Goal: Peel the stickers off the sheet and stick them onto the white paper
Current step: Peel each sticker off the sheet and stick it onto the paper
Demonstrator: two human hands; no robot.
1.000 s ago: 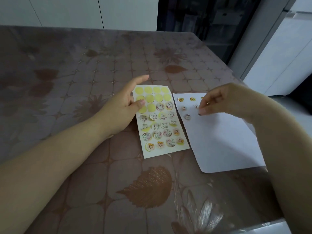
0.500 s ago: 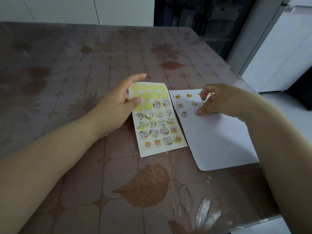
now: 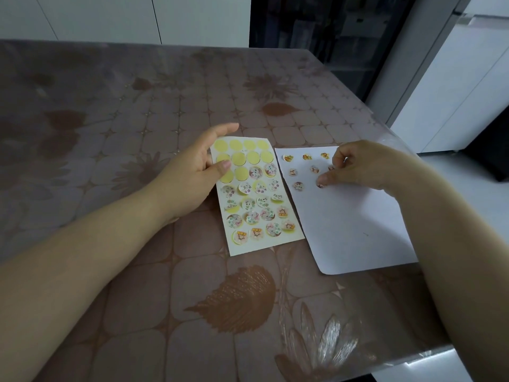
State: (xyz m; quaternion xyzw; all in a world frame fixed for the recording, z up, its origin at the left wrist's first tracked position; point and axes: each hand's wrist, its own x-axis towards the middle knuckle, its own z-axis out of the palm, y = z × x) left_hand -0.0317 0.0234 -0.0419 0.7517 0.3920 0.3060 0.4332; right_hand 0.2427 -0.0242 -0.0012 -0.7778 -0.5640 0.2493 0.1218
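The sticker sheet (image 3: 275,244) lies flat on the table, its top two rows and part of the third bare yellow circles, with several round stickers (image 3: 254,216) below. My left hand (image 3: 190,177) rests on its upper left edge, thumb on the sheet, fingers spread. The white paper (image 3: 352,230) lies just right of the sheet, with several small stickers (image 3: 288,158) stuck near its top. Over the paper's top, my right hand (image 3: 363,166) has its thumb tip pressing a sticker (image 3: 320,186) onto the paper. The index finger is lifted off it and the other fingers are curled.
A brown tablecloth (image 3: 137,119) with leaf and flower prints covers the table. The table's right edge (image 3: 385,125) runs close beside the paper, and the near right corner (image 3: 429,354) is in view. White cabinets (image 3: 454,92) and a dark opening stand beyond.
My right hand has gone from pinching a sticker above the paper to pressing it down with the thumb, a little lower and to the left. My left hand has stayed on the sheet.
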